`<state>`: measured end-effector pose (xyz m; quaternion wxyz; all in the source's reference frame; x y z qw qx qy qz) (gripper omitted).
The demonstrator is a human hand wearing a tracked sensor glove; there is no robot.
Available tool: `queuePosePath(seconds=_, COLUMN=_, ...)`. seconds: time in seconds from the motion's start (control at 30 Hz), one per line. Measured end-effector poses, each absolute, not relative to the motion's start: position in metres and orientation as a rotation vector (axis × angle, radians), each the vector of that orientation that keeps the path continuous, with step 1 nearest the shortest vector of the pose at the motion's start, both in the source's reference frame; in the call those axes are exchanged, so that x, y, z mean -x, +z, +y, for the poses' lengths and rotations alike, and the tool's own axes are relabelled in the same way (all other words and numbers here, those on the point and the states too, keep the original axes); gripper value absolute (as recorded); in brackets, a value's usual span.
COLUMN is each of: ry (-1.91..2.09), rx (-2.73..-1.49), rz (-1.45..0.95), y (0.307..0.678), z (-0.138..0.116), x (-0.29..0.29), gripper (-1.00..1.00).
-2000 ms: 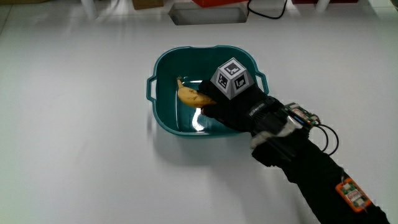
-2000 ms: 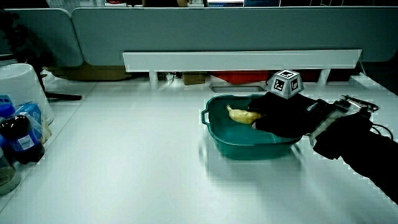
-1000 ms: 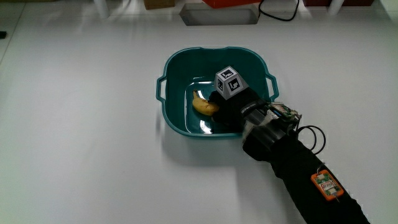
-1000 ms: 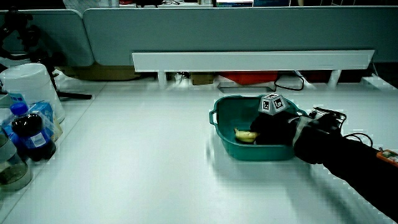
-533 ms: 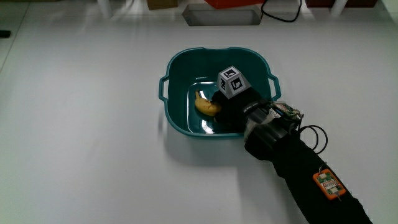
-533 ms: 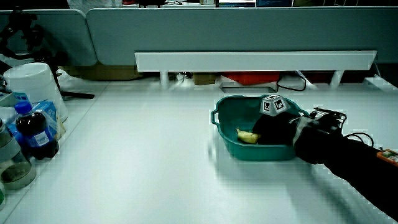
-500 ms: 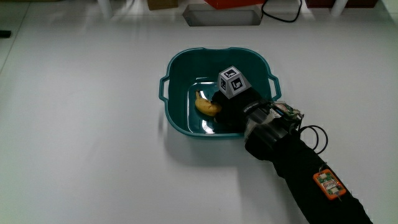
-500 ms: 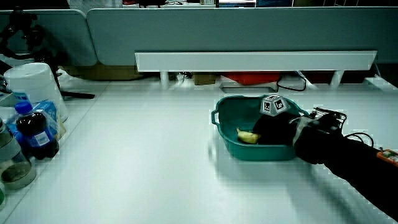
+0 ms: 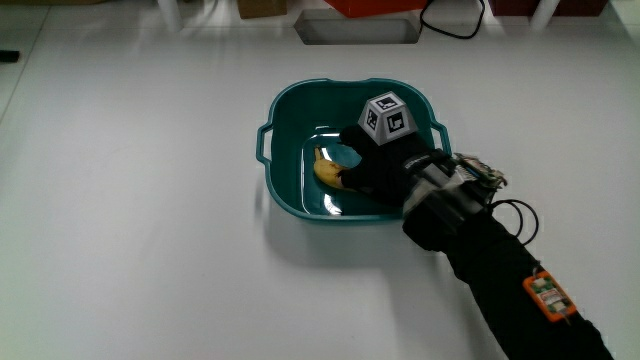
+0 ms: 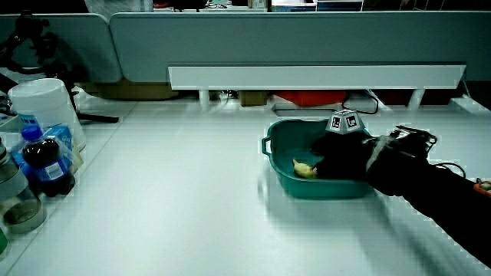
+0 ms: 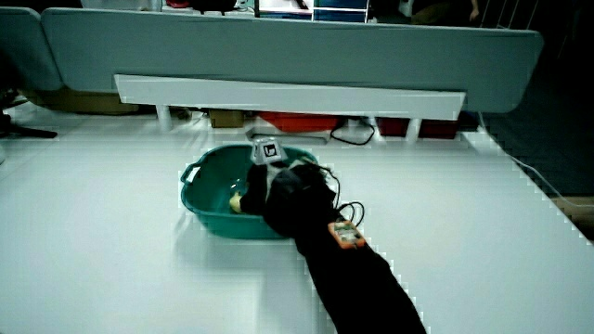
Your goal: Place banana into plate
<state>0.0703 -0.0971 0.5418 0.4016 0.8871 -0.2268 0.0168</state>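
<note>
A yellow banana lies on the floor of a teal basin with two small handles; it shows in both side views. The gloved hand reaches into the basin from the rim nearest the person, right beside the banana. Its fingers are spread, and a patch of basin floor shows between them. One fingertip still touches the banana's nearer end. The patterned cube rides on the hand's back. In both side views the hand sits low inside the basin.
In a side view a white tub, a dark bottle and a jar stand at the table's edge. A long white rail runs along the low partition. A black cable lies near it.
The hand has lifted and drawn a little away from the banana and its fingers have spread. The banana stays on the basin floor.
</note>
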Motion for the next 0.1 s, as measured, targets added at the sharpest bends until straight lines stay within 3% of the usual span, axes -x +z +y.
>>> queuePosePath(seconds=0.1, ry=0.098, rx=-2.271, rz=-0.583, y=0.5318, z=-0.0992, x=-0.0806, gripper=-1.0)
